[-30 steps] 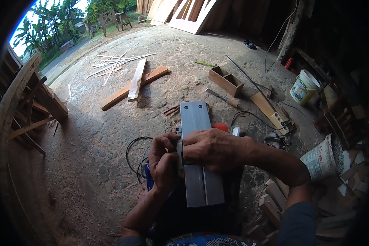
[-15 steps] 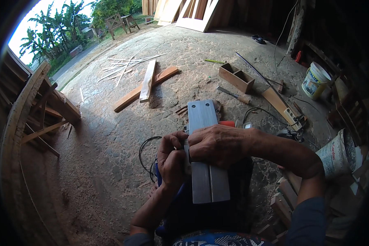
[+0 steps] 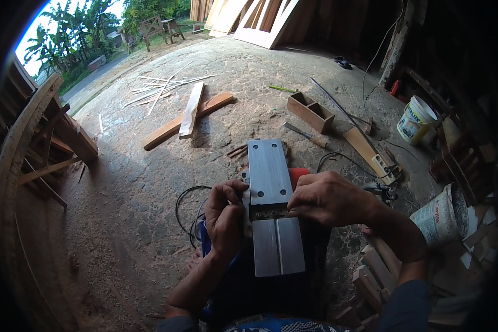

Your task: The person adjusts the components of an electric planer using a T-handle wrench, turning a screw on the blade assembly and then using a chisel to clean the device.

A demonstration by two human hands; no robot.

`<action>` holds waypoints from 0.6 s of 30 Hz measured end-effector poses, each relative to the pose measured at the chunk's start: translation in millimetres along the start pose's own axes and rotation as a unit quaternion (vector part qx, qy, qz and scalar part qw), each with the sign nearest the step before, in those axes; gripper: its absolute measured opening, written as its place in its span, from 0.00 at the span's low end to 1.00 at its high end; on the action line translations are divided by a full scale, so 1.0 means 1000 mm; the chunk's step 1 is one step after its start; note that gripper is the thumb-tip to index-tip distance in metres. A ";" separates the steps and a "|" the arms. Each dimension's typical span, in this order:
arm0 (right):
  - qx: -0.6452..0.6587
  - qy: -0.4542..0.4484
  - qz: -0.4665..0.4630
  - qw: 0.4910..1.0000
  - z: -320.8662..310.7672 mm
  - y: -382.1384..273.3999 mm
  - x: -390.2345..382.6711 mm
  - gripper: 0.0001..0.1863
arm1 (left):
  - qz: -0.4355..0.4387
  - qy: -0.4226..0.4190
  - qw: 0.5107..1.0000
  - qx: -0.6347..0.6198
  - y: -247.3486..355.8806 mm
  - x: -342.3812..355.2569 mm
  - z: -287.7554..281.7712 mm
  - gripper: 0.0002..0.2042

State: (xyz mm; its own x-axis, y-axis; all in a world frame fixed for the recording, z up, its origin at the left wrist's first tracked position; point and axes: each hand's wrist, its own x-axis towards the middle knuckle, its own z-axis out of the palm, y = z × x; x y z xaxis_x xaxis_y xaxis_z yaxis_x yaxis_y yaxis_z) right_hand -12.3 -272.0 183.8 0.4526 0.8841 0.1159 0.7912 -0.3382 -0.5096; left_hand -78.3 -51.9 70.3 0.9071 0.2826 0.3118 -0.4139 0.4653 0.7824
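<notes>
Over the person's lap (image 3: pixel 235 293), a planer (image 3: pixel 269 171) lies sole-up, long axis pointing away from the wearer, with the curled left hand (image 3: pixel 224 218) beside its left edge and the right hand (image 3: pixel 335 199) nearer its cutter slot (image 3: pixel 266 213), fingers bunched, any grip hidden from me.
</notes>
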 end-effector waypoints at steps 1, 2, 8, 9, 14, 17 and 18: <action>-0.001 -0.001 0.005 1.000 0.000 -0.001 0.001 0.08 | 0.004 -0.003 1.000 -0.008 -0.001 0.000 -0.001 0.09; -0.002 -0.001 0.011 1.000 0.001 -0.002 0.001 0.07 | 0.006 -0.007 1.000 -0.015 -0.001 0.000 -0.001 0.10; 0.006 -0.003 -0.018 1.000 0.001 -0.001 0.005 0.07 | -0.005 0.004 1.000 -0.010 0.003 -0.001 0.001 0.10; -0.010 0.001 -0.040 0.999 0.002 0.000 0.006 0.06 | -0.003 0.001 1.000 -0.010 0.003 -0.001 0.001 0.10; -0.048 -0.013 -0.098 0.994 0.004 0.008 0.011 0.08 | -0.012 0.001 1.000 -0.020 0.003 0.001 0.002 0.10; -0.046 -0.009 -0.133 0.990 0.005 0.011 0.012 0.08 | -0.014 0.004 1.000 -0.027 0.002 0.000 0.001 0.10; -0.059 -0.011 -0.153 0.986 0.005 0.014 0.013 0.06 | -0.013 0.004 1.000 -0.028 0.002 0.000 0.000 0.10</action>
State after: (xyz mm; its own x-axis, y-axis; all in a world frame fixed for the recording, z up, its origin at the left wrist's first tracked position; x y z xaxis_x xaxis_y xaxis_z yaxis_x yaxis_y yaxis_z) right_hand 2.2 -263.5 174.2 0.1763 0.9570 0.2302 0.9323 -0.0873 -0.3509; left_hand -78.7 -51.3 71.7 0.9174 0.2759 0.2867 -0.3932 0.5184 0.7594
